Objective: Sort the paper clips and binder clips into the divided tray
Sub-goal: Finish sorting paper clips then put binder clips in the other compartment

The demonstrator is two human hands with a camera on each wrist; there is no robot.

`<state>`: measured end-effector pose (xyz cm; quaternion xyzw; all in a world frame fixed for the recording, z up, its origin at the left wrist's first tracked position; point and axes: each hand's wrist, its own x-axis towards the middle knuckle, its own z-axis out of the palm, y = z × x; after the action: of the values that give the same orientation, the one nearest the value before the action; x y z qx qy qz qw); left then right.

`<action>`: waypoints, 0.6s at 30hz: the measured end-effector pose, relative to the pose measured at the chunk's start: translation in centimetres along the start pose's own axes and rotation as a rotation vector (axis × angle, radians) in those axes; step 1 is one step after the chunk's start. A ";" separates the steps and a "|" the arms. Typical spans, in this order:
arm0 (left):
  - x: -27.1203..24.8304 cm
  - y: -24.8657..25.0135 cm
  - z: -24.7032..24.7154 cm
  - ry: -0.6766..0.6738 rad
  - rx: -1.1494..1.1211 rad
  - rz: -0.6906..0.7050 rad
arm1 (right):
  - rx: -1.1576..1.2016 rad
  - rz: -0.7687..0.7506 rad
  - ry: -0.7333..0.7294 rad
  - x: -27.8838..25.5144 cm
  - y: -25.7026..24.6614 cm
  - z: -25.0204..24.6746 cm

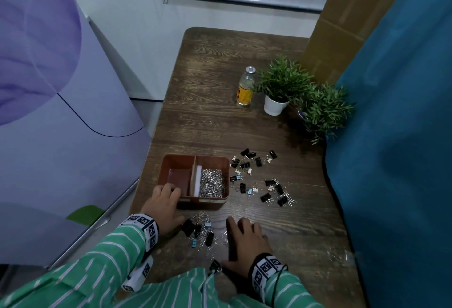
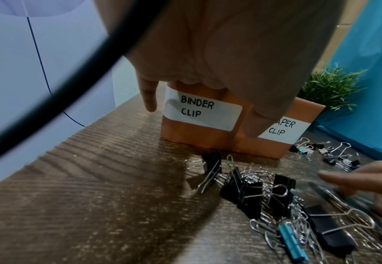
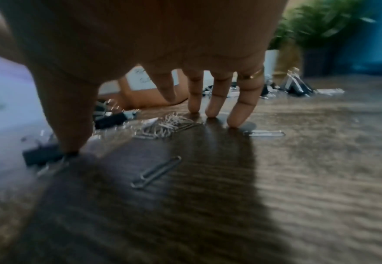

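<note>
A brown divided tray [image 1: 171, 161] stands on the wooden table. Its right compartment holds a heap of silver paper clips [image 1: 211, 183]; the left compartment [image 1: 179, 178] looks empty. Labels on its front [image 2: 199, 112] read BINDER CLIP and PAPER CLIP. My left hand [image 1: 163, 200] grips the tray's near-left corner, fingers over the rim and thumb [image 2: 258, 123] on the front. My right hand [image 1: 245, 233] lies spread beside a mixed pile of binder and paper clips [image 1: 199, 232], its straight fingertips [image 3: 210, 109] touching the table. More binder clips [image 1: 256, 178] lie scattered right of the tray.
A glass bottle [image 1: 245, 87] and two potted plants [image 1: 278, 87] stand at the back right. Blue cloth [image 1: 391, 136] borders the table's right side, a purple appliance [image 1: 49, 112] its left. Loose paper clips [image 1: 340, 256] lie near the right edge, one binder clip [image 1: 215, 266] near the front.
</note>
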<state>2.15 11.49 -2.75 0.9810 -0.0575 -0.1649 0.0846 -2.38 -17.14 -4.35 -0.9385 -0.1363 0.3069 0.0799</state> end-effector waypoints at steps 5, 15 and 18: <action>0.0 0.0 0.0 0.008 -0.009 0.001 | -0.046 -0.053 0.036 0.5 0.3 0.3; 0.0 -0.3 0.3 0.022 0.006 0.026 | -0.228 -0.177 0.001 1.5 0.5 0.9; 0.0 -0.4 0.2 0.021 0.014 0.029 | -0.234 -0.182 0.011 1.8 0.6 0.7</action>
<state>2.12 11.83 -3.06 0.9823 -0.0723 -0.1528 0.0805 -1.25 -17.07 -6.06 -0.9267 -0.2555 0.2755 -0.0018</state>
